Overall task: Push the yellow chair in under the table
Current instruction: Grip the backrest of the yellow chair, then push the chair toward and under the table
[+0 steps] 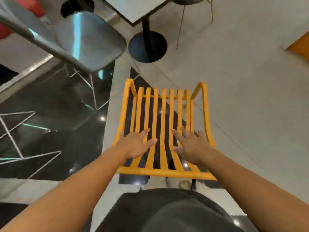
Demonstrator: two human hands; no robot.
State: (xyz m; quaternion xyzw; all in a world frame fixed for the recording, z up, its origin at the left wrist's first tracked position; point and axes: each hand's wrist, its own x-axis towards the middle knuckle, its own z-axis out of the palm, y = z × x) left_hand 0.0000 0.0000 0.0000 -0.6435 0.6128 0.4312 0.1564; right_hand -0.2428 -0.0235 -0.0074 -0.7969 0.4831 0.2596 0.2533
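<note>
The yellow chair [163,111], made of slatted metal bars, stands directly below me, its top rail nearest my body. It stands clear of the white table [133,9], whose corner shows at the top on a black post with a round base [148,46]. My left hand [136,144] hovers over the left slats with fingers spread, holding nothing. Spread the same way, my right hand [192,144] is over the right slats. I cannot tell whether either palm touches the bars.
A grey chair [80,41] on thin white wire legs stands at the upper left, close to the table's base. Another dark chair's thin legs [181,25] show at the top right. The floor is pale grey with glossy black sections on the left.
</note>
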